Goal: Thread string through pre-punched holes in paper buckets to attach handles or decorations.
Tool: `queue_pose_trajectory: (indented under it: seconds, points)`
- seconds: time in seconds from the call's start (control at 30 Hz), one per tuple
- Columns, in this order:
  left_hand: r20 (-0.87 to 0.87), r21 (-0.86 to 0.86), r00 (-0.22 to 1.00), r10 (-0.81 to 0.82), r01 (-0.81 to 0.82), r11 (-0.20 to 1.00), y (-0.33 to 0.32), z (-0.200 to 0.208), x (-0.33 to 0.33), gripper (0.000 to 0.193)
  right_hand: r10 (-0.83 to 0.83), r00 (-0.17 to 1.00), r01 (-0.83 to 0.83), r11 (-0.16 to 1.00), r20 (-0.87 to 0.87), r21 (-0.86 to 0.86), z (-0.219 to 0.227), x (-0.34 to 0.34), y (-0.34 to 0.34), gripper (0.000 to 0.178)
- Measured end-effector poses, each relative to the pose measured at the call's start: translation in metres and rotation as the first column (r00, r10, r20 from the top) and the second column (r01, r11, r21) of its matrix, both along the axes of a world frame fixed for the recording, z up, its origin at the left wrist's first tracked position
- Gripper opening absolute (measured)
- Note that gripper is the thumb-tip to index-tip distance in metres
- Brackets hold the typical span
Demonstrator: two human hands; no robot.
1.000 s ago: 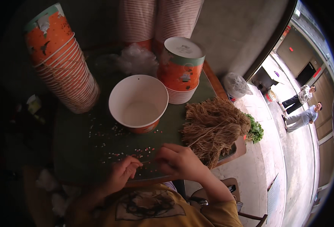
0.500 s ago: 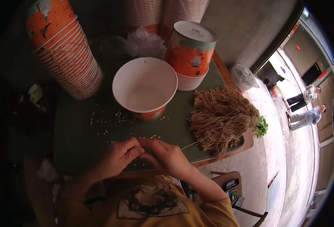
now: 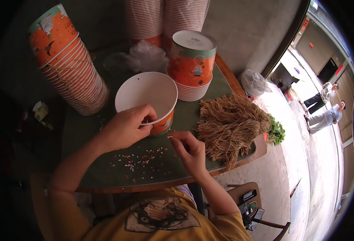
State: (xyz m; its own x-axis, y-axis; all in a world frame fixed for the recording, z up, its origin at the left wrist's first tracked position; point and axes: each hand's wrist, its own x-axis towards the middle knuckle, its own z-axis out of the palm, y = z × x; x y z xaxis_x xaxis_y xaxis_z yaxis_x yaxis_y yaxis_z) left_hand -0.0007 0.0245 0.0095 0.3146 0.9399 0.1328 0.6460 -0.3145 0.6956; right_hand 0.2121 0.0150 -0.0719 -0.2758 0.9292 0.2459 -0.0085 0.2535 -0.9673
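Head view: one orange paper tub [image 3: 144, 94], white-lined, mouth up, its near rim clasped between thumb and fingers of the left hand [image 3: 124, 126]. Right hand [image 3: 191, 154]: thumb and forefinger pinched on a tiny pale piece [image 3: 170, 137], too small to identify. Red and white bead-like pellets [image 3: 145, 160], scattered on the green desk [image 3: 94, 166], nearside of the fingers. Tan cord bundle [image 3: 233, 128], right of the right fingers. Inverted tub stack [image 3: 192, 66], beyond them.

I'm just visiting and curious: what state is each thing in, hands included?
Open bucket: upright, open at the top
Left hand: gripping its near rim
Right hand: fingers curled, any hold unclear
Left bucket stack: nested, upside down
Right bucket stack: nested, upside down
Small bits: scattered
Tan strands: heaped
Plastic bag: crumpled
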Motion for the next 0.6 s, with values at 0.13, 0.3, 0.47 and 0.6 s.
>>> queue_pose_trajectory:
  seconds: [0.13,0.3,0.47,0.6]
  points:
    - [0.087,-0.137,0.996,0.032,-0.019,0.99,0.005,0.009,0.001,0.013,-0.063,0.992,0.03,0.961,0.112,0.275,-0.007,-0.007,0.012,0.012]
    - [0.267,-0.371,0.96,0.085,0.021,0.928,0.01,0.018,-0.007,0.017,-0.218,0.96,0.029,0.701,0.174,0.713,0.006,-0.025,0.023,0.023]
    - [0.316,-0.395,0.941,0.125,0.011,0.919,0.012,0.018,-0.012,0.018,-0.231,0.943,-0.064,0.584,0.241,0.809,0.002,-0.033,0.023,0.021]
    - [0.215,-0.348,0.973,0.082,-0.002,0.937,0.013,0.02,-0.012,0.018,-0.186,0.95,-0.041,0.72,0.25,0.692,0.008,-0.031,0.016,0.014]
